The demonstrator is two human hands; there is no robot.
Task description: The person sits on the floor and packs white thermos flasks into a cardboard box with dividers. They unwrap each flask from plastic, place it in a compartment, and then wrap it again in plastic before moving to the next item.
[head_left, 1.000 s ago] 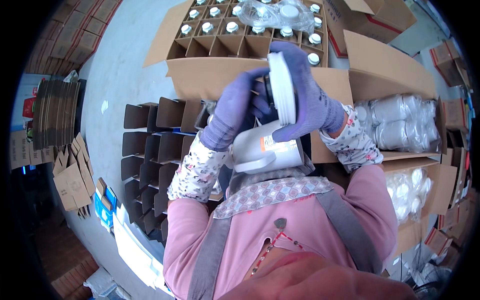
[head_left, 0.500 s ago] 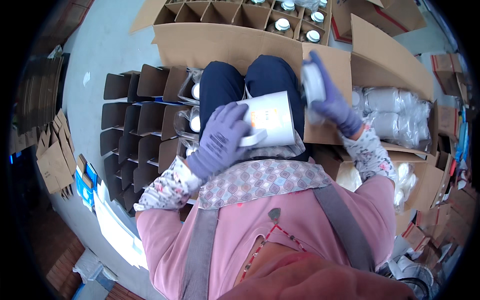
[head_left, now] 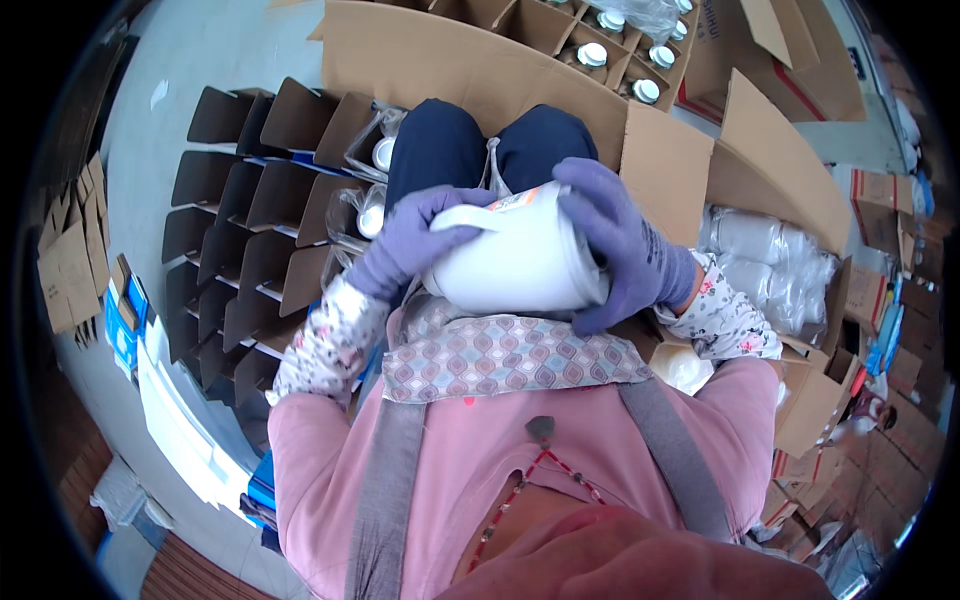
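A large white mug-like container (head_left: 505, 268) with a handle and an orange-marked label lies on its side over my lap. My left hand (head_left: 425, 240), in a purple glove, is closed on it at the handle. My right hand (head_left: 625, 250), gloved alike, wraps its fingers over the container's right end. A white round lid (head_left: 592, 272) appears to sit at that end under the right palm, mostly hidden by the fingers. Beneath the container is a patterned apron (head_left: 515, 358).
At left stands a grid of brown cardboard dividers (head_left: 270, 200) with bagged white-topped items (head_left: 371, 220). Ahead, a divided carton holds white-capped bottles (head_left: 592, 54). To the right, an open carton (head_left: 770, 160) contains plastic-wrapped white containers (head_left: 765, 245).
My right hand has brought the lid inward from the right to the container's end. The container has tilted and rolled, and my left hand now grips around its handle.
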